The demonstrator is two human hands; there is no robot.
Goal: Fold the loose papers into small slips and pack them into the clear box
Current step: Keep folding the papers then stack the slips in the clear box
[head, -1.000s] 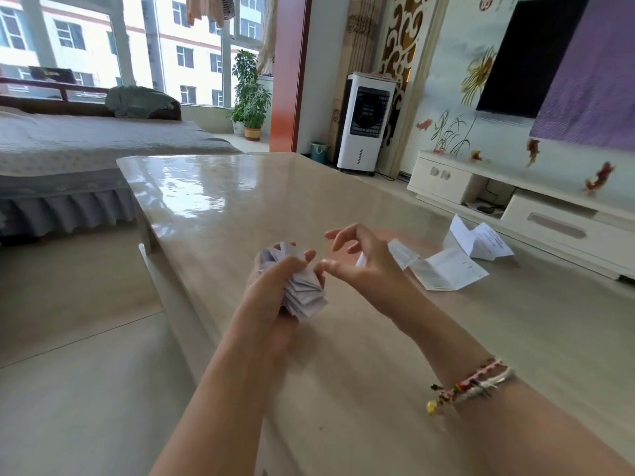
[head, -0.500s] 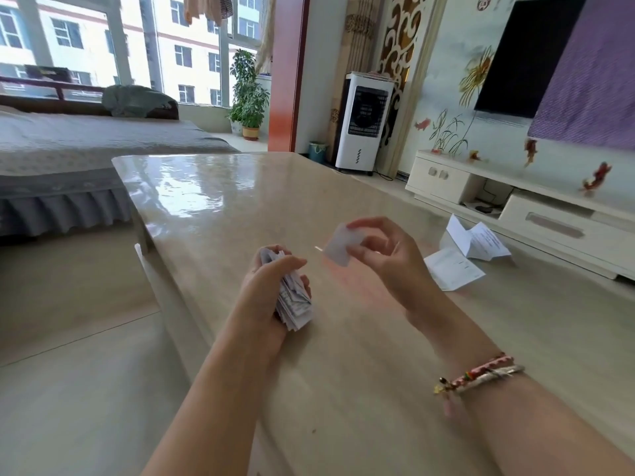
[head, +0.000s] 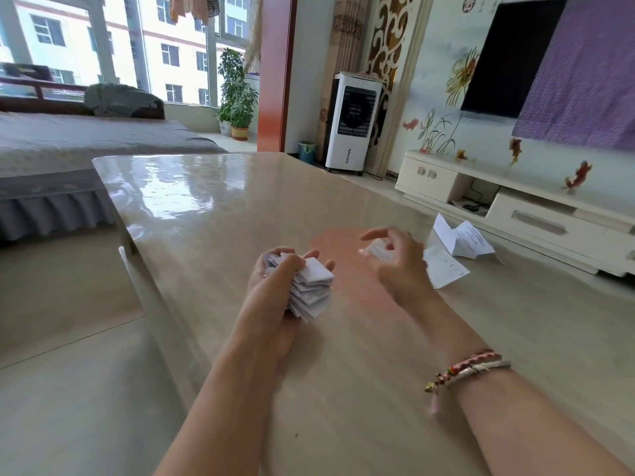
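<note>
Gripping a stack of folded slips [head: 311, 292] is the left hand [head: 275, 290] above the table [head: 206, 207]; right hand [head: 395, 262] is pinching one printed slip [head: 378, 250], text unreadable; loose papers [head: 457, 249] lying beyond.

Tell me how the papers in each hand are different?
The left hand grips a thick stack of small folded white slips; the right hand pinches one small white folded paper. The stack looks sharp, the single paper blurred. Both are white paper, held above the glossy beige table.
</note>
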